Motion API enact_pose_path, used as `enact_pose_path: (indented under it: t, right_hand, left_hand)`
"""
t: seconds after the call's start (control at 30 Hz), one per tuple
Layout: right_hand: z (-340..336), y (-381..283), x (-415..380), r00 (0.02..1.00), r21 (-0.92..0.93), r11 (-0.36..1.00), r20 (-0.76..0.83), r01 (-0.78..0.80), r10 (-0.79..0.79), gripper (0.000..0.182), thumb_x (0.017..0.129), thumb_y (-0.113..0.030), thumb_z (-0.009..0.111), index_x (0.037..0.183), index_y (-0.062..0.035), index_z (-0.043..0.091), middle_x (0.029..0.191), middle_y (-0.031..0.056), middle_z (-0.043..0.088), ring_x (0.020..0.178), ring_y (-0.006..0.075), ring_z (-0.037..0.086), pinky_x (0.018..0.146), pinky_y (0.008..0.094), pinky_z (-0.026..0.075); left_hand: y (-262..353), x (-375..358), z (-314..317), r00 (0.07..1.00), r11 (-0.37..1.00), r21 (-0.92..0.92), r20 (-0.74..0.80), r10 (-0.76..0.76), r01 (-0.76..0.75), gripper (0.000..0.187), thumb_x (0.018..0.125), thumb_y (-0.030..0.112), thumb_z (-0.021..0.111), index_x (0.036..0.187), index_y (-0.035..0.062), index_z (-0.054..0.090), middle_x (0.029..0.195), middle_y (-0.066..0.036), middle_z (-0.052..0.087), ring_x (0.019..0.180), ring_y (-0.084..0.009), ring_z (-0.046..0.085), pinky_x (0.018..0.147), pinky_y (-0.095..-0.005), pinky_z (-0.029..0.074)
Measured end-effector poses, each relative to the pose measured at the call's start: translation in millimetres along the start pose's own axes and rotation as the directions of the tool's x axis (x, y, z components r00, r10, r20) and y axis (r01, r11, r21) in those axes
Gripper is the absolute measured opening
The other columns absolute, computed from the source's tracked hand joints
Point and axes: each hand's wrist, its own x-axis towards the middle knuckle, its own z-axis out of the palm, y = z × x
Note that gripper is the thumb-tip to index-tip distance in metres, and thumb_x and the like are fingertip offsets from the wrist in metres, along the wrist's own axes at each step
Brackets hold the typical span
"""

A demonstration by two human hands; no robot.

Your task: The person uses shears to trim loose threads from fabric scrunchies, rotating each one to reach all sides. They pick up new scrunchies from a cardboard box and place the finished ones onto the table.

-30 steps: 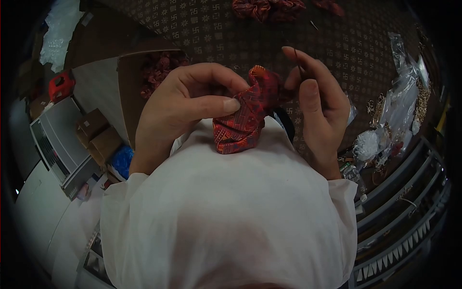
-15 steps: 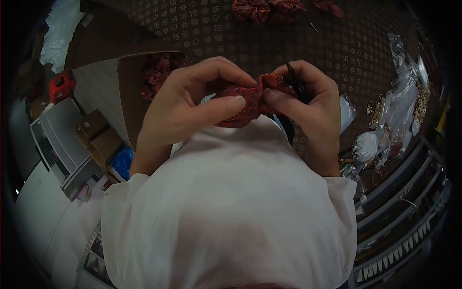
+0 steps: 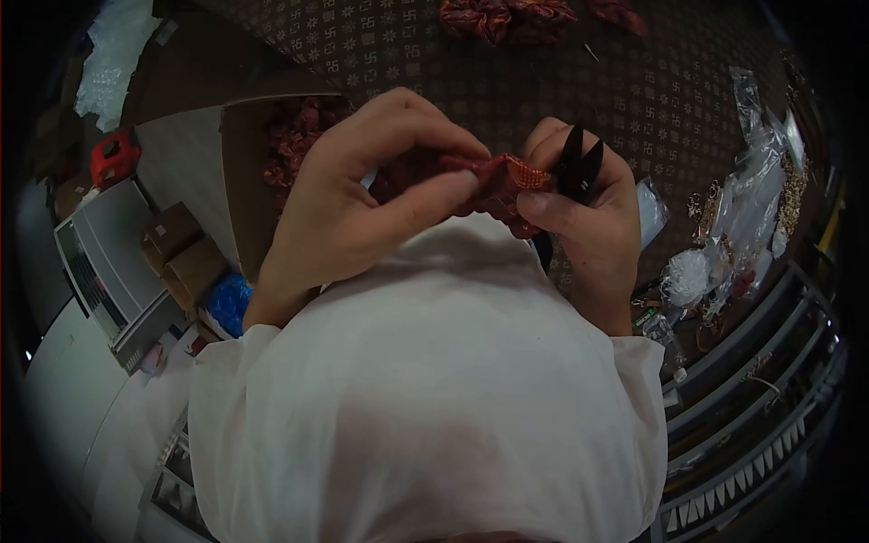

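A piece of shiny dark red fabric (image 3: 493, 181) with an orange woven edge is stretched between my two hands in front of my chest. My left hand (image 3: 348, 195) pinches it between thumb and fingers on the left side. My right hand (image 3: 593, 217) grips the orange edge with its thumb against the fingers. Black thread snips (image 3: 578, 166) are tucked in that same hand, blades pointing up and slightly apart. Part of the cloth is hidden behind my left fingers.
Bunched red fabric pieces (image 3: 507, 20) lie on the brown patterned surface (image 3: 407, 68) ahead. A cardboard box (image 3: 243, 181) at left holds more red pieces (image 3: 303, 136). Clear plastic bags (image 3: 747, 190) and gold chains (image 3: 794, 181) lie at right, above a grey metal rack (image 3: 751, 371).
My right hand has turned, bringing the snips upright with their blades in view. The fabric's orange edge has shifted slightly right and down, and the cloth is more drawn out.
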Motion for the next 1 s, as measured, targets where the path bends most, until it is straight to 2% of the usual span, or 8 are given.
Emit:
enact_pose_path:
  t: [0.17, 0.33, 0.47, 0.57, 0.63, 0.67, 0.73, 1.0]
  right_hand:
    - [3.6, 2.0, -1.6, 0.998, 0.032, 0.998, 0.024, -0.055, 0.054, 0.017, 0.071, -0.002, 0.069, 0.083, 0.0, 0.058, 0.067, 0.0021, 0.057, 0.06, 0.0065, 0.052, 0.055, 0.0183, 0.041]
    - [0.5, 12.9, -5.8, 0.972, 0.349, 0.908, 0.075, -0.233, 0.22, 0.022, 0.071, -0.003, 0.069, 0.089, -0.0012, 0.058, 0.076, 0.0029, 0.059, 0.067, 0.0074, 0.055, 0.061, 0.0185, 0.043]
    - [2.0, 10.7, -6.0, 0.951, 0.365, 0.88, 0.066, -0.304, 0.301, 0.023, 0.071, -0.002, 0.069, 0.091, -0.0019, 0.058, 0.08, 0.0031, 0.06, 0.072, 0.0073, 0.056, 0.064, 0.0191, 0.044]
    - [9.8, 5.1, -8.9, 0.973, 0.219, 0.95, -0.014, -0.222, 0.231, 0.023, 0.073, -0.002, 0.068, 0.094, -0.0015, 0.058, 0.085, 0.0027, 0.06, 0.072, 0.0078, 0.056, 0.065, 0.0194, 0.045]
    - [14.8, 3.0, -9.0, 0.987, -0.243, 0.967, -0.152, -0.079, 0.042, 0.025, 0.074, -0.002, 0.067, 0.097, 0.0, 0.058, 0.084, 0.0047, 0.059, 0.07, 0.0099, 0.057, 0.062, 0.0193, 0.045]
    - [15.4, 5.3, -7.0, 0.988, -0.244, 0.966, -0.15, -0.079, 0.043, 0.025, 0.074, -0.002, 0.067, 0.097, 0.0, 0.058, 0.084, 0.0047, 0.059, 0.07, 0.0099, 0.057, 0.062, 0.0193, 0.045]
    - [14.5, 11.1, -2.7, 0.856, -0.767, 0.553, -0.01, 0.325, -0.517, 0.028, 0.072, -0.001, 0.067, 0.099, 0.0007, 0.059, 0.08, 0.0078, 0.057, 0.066, 0.0134, 0.057, 0.055, 0.02, 0.045]
    - [11.7, -0.4, -6.8, 0.813, -0.828, 0.321, 0.246, 0.459, -0.527, 0.046, 0.065, -0.009, 0.073, 0.11, -0.004, 0.062, 0.073, 0.0086, 0.054, 0.057, 0.0155, 0.05, 0.046, 0.0252, 0.041]
  left_hand:
    - [3.0, 1.0, 1.3, 0.997, 0.997, -0.03, 0.036, -0.067, 0.068, 0.015, 0.075, 0.005, 0.067, 0.089, 0.0003, 0.065, 0.078, -0.002, 0.057, 0.074, -0.0081, 0.055, 0.064, -0.0202, 0.043]
    - [-4.0, -2.8, -1.3, 0.938, 0.762, -0.547, 0.183, -0.295, 0.347, 0.011, 0.075, 0.005, 0.068, 0.084, -0.001, 0.065, 0.074, 0.0, 0.056, 0.07, -0.0068, 0.055, 0.065, -0.0179, 0.043]
    - [1.3, -4.1, 0.3, 0.939, 0.794, -0.504, 0.131, -0.319, 0.34, 0.011, 0.075, 0.004, 0.067, 0.085, -0.0013, 0.066, 0.074, -0.001, 0.059, 0.07, -0.0065, 0.056, 0.065, -0.018, 0.044]
    - [6.0, -4.8, 0.3, 0.934, 0.804, -0.48, 0.112, -0.34, 0.35, 0.011, 0.075, 0.004, 0.067, 0.085, -0.0011, 0.066, 0.075, -0.003, 0.063, 0.069, -0.0067, 0.058, 0.065, -0.0186, 0.046]
    - [9.1, -3.9, -0.7, 0.944, 0.871, -0.369, 0.075, -0.321, 0.326, 0.011, 0.076, 0.004, 0.066, 0.085, -0.0012, 0.065, 0.076, -0.005, 0.064, 0.069, -0.0072, 0.059, 0.064, -0.0189, 0.048]
    - [9.6, -3.6, -0.4, 0.944, 0.871, -0.37, 0.073, -0.32, 0.324, 0.011, 0.076, 0.004, 0.066, 0.085, -0.0012, 0.065, 0.076, -0.005, 0.064, 0.069, -0.0072, 0.059, 0.064, -0.0189, 0.048]
    - [10.1, -2.9, 0.8, 0.933, 0.88, -0.314, 0.064, -0.353, 0.355, 0.011, 0.075, 0.004, 0.066, 0.085, -0.0013, 0.065, 0.076, -0.004, 0.064, 0.069, -0.007, 0.059, 0.064, -0.0191, 0.048]
    - [6.8, -4.0, -0.1, 0.941, 0.898, -0.289, 0.033, -0.338, 0.332, 0.013, 0.075, 0.004, 0.067, 0.087, -0.0009, 0.065, 0.073, -0.003, 0.063, 0.066, -0.0057, 0.058, 0.06, -0.0181, 0.047]
